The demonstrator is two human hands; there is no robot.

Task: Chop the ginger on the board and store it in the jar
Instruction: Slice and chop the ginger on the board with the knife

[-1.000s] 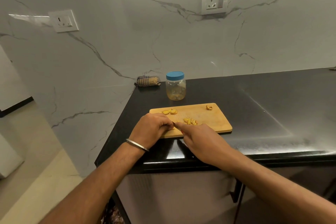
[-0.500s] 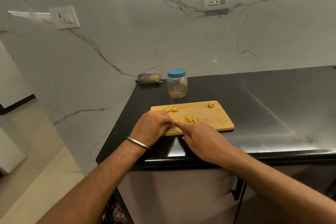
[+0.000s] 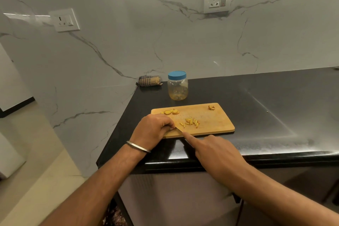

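Observation:
A wooden chopping board [image 3: 212, 124] lies on the black counter. Cut ginger strips [image 3: 190, 122] sit near its middle, round ginger slices [image 3: 171, 111] at its far left, and a small ginger end [image 3: 211, 107] at its far right. My left hand [image 3: 154, 128] rests on the board's near left corner, fingers curled over a ginger piece that they hide. My right hand [image 3: 214, 150] grips a knife [image 3: 178, 130], index finger stretched along the blade, which meets the left fingertips. A clear jar [image 3: 178, 86] with a blue lid on stands behind the board.
A rolled checked cloth [image 3: 149, 80] lies against the marble wall, left of the jar. The counter's left edge [image 3: 117, 134] drops to the floor close to my left hand. The black counter [image 3: 275, 108] stretches to the right of the board.
My right hand has drawn the knife back a little toward the counter's near edge, so the pile of strips now shows in full. My left hand has stayed in place.

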